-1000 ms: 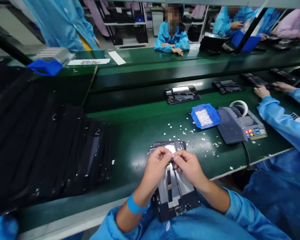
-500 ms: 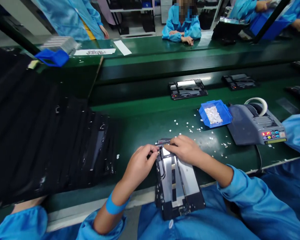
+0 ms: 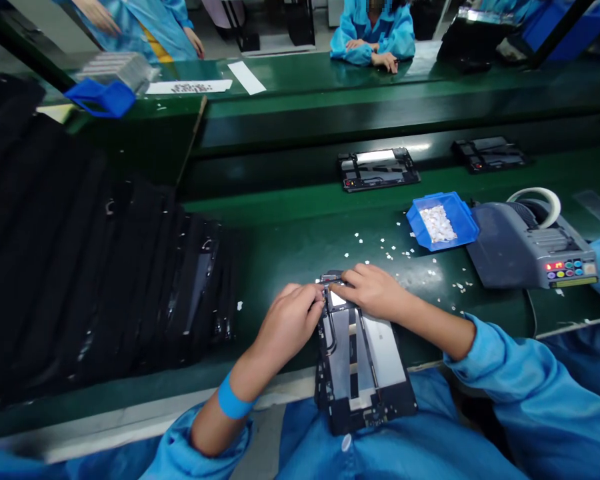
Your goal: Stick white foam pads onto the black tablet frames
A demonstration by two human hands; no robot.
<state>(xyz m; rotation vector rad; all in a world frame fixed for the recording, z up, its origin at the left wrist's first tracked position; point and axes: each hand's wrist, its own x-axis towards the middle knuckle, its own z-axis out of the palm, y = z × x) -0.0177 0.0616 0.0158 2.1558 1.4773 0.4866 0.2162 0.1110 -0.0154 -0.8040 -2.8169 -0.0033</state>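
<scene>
An opened tablet point(image 3: 387, 353), its battery packs and circuit boards bare, lies tilted over the bench's front edge, with what looks like another unit beneath it. At its upper left corner, my left hand point(image 3: 293, 320) is closed, fingertips pinched together. Whatever sits in that pinch is too small to make out. My right hand point(image 3: 373, 291) grips the tablet's top end, its fingers bent over the edge beside a white square. A blue band circles my left wrist.
Black tablet housings point(image 3: 130, 280) stand stacked on the left. A blue tray point(image 3: 417, 230) of small white pieces sits beside a tape dispenser point(image 3: 505, 247), with more bits scattered nearby. Two opened tablets point(image 3: 379, 169) lie farther back. People in blue coats are across the bench.
The view has shifted slightly, so the bench items appear moved. My left hand has rolled a little, its fingers curled more at the tablet's corner. My right hand stays on the top end.
</scene>
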